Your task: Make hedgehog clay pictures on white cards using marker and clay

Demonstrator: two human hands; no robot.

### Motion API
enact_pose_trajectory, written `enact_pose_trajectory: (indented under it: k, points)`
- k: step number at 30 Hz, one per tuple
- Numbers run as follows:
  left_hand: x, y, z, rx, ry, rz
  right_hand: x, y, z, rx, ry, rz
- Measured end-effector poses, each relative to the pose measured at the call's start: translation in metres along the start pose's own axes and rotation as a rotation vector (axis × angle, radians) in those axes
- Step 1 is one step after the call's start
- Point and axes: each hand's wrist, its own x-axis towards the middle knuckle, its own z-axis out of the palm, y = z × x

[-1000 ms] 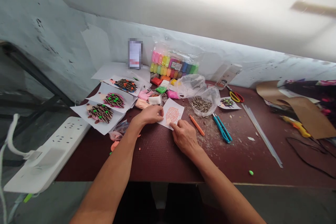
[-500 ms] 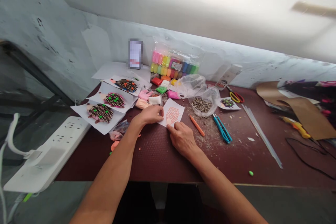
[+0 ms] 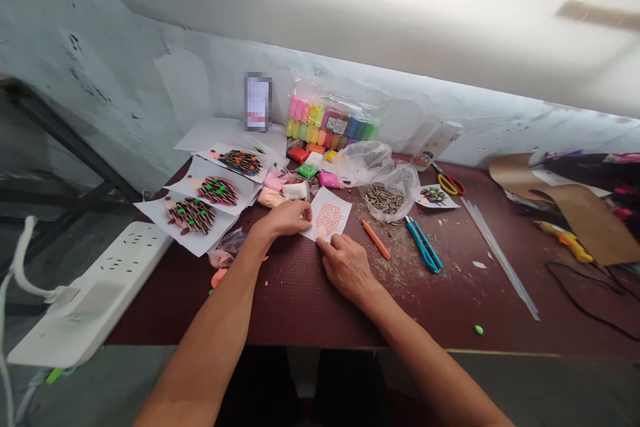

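A white paper card (image 3: 342, 205) lies on the tabletop with an orange-red hedgehog outline full of short marks, and a peach-coloured patch at its lower left. My left hand (image 3: 290, 217) is at the card's left edge, thumb and fingers pinched together; whatever is between them is too small to tell. At the card's lower edge, my right hand (image 3: 349, 265) rests with curled fingers, its fingertips holding the card down beside the peach patch. An orange stick-like tool (image 3: 376, 239) lies to the right of the card. Just beyond my left hand is a lump of peach clay (image 3: 271, 197).
Hedgehog pictures (image 3: 220, 191) covered in seeds lie at left, near a white power strip (image 3: 107, 273). Behind are clay packs (image 3: 330, 123) and a phone (image 3: 258, 102). A bag of seeds (image 3: 384, 201), a blue cutter (image 3: 424, 245), scissors (image 3: 451, 184) and clear sticks (image 3: 500, 260) lie at right.
Hardly anything differs. Both hands stay at the card, with only a tiny shift of the right fingers and a slight camera movement.
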Motion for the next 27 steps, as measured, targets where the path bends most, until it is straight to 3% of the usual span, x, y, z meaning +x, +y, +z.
enact_pose_trajectory:
  k: [12,23,27]
  points:
    - [-0.0006,0.0015,-0.0016,-0.006,0.0,-0.001,-0.0023,0.0039,0.0066,0.011,0.102,0.048]
    - [-0.0019,0.0042,-0.0025,0.01,-0.013,-0.016,-0.0008,0.0002,0.0029,0.0,-0.006,0.034]
    - [-0.0021,0.004,-0.0024,0.011,-0.014,-0.018,-0.0021,0.0029,0.0049,0.026,0.075,0.037]
